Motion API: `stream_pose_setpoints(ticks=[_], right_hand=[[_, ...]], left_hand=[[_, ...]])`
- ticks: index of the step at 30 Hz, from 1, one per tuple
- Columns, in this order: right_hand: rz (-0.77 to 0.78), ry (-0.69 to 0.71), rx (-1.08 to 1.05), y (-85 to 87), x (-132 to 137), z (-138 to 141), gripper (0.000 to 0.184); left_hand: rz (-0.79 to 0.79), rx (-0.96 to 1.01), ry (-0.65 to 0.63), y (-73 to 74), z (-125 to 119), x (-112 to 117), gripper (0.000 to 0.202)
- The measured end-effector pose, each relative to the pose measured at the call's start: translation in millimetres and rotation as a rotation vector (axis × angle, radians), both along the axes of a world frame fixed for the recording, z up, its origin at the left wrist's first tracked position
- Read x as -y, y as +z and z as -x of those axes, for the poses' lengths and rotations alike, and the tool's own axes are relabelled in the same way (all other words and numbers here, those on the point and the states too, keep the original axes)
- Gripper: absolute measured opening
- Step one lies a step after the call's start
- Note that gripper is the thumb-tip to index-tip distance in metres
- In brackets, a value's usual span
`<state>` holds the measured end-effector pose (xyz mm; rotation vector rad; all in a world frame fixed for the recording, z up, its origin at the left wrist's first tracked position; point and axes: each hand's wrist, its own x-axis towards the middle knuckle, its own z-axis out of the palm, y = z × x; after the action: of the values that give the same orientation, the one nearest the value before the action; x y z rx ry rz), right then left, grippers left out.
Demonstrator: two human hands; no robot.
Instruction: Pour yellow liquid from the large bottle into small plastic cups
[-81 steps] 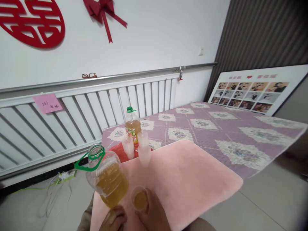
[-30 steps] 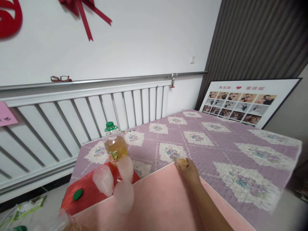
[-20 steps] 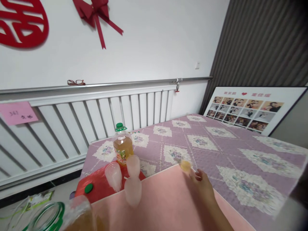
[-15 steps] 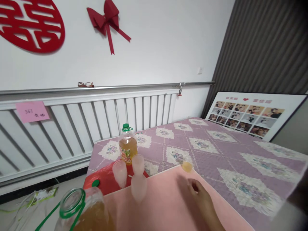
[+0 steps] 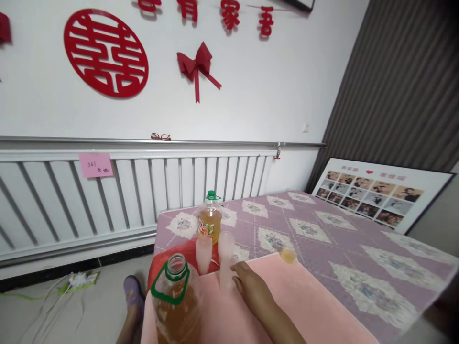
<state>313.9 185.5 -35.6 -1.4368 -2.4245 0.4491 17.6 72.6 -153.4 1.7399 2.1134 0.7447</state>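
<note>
My right hand (image 5: 247, 282) reaches in from the lower right, thumb and fingers apart, at the right side of a frosted plastic cup (image 5: 225, 277). Whether the fingertips touch it I cannot tell. Just behind that cup stands a second frosted cup (image 5: 225, 243), partly overlapping it. To their left is a third frosted cup (image 5: 203, 258). A large clear bottle (image 5: 179, 306) of amber liquid, uncapped, with a green handle, is closest to me. A small clear cup (image 5: 288, 256) with yellowish liquid sits at the pink mat's far corner. My left hand is not in view.
A green-capped bottle (image 5: 210, 220) of amber liquid stands on a red bag (image 5: 168, 258). The pink mat (image 5: 279, 286) lies on a purple floral cover (image 5: 311, 215). Behind runs a white radiator (image 5: 143, 191). A foot in a purple shoe (image 5: 132, 291) and cables (image 5: 60, 291) are on the floor.
My right hand has moved left across the mat, from near the small yellowish cup to the nearest frosted cup. The view has shifted left and up, showing more wall and a foot.
</note>
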Motion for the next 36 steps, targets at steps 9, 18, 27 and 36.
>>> stream_pose_setpoints(ticks=[9,18,27,36], right_hand=[[-0.031,-0.046,0.161,-4.3,-6.6,11.3,0.034],[-0.129,-0.073,0.083,-2.7,-9.8,14.7,0.029],[-0.253,-0.064,-0.08,35.2,6.3,12.3,0.028],[-0.211,-0.039,-0.227,21.8,68.6,2.0,0.022]], left_hand=[[-0.057,0.076,0.086,-17.9,65.1,-44.0,0.049],[-0.088,0.123,0.048,-18.1,82.8,-49.8,0.032],[0.009,0.163,0.012,1.3,82.4,-40.3,0.031],[0.03,0.258,-0.175,18.6,-1.1,3.1,0.031]])
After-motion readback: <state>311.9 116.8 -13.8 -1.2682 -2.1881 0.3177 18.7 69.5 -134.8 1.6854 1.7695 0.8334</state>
